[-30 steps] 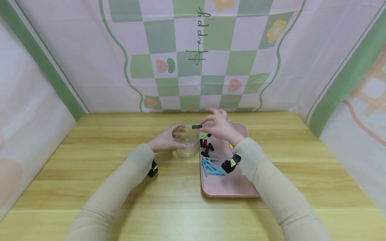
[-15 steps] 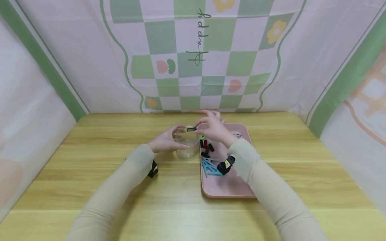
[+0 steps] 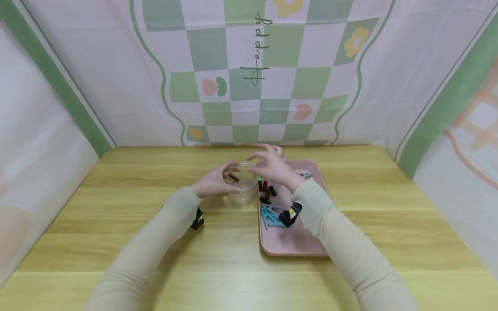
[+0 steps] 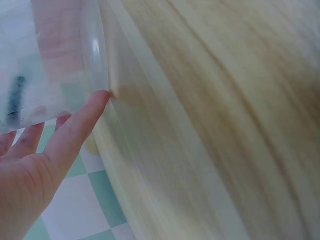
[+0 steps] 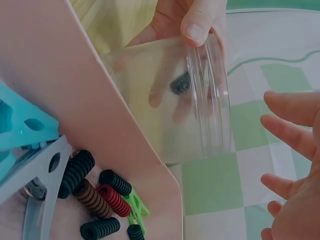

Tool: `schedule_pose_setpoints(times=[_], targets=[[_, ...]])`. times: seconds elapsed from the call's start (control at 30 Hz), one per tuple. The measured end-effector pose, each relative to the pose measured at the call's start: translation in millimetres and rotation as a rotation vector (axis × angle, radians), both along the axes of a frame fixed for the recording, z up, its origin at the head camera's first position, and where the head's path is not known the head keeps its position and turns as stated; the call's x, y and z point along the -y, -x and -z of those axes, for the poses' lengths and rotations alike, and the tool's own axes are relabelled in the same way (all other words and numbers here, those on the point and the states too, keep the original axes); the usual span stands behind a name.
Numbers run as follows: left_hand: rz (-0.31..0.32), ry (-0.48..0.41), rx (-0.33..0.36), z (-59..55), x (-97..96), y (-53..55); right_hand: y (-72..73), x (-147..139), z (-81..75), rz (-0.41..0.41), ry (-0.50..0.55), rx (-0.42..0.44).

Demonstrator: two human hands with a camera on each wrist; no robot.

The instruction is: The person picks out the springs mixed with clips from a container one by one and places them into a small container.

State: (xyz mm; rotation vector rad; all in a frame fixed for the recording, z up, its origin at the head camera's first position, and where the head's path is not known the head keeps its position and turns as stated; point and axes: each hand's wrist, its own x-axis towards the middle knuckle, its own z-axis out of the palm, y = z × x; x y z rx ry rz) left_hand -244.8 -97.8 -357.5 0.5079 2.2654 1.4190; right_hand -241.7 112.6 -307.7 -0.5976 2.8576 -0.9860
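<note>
The left hand (image 3: 213,180), gripping the clear cup (image 3: 245,185), needed steadiness for the coil spring (image 3: 234,177) inside, while the right hand (image 3: 273,167) was spread.

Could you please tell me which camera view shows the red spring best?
The right wrist view: the red spring shows large there, its coils distinct, beside a brown spring in the tray. The head view shows it only as a small red shape, coils too small to tell; the left wrist view does not show it.
</note>
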Motion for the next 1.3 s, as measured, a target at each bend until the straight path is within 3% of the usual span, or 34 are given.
schedule_pose_setpoints(times=[0.57,1.3], targets=[[-0.008,-0.022,0.028,3.1,0.4,0.7,-2.9,-21,0.4,-0.004,0.036,0.024],[-0.016,-0.006,0.027,2.4,-0.8,3.2,-1.3,-43,-0.6,-0.006,0.007,0.041]])
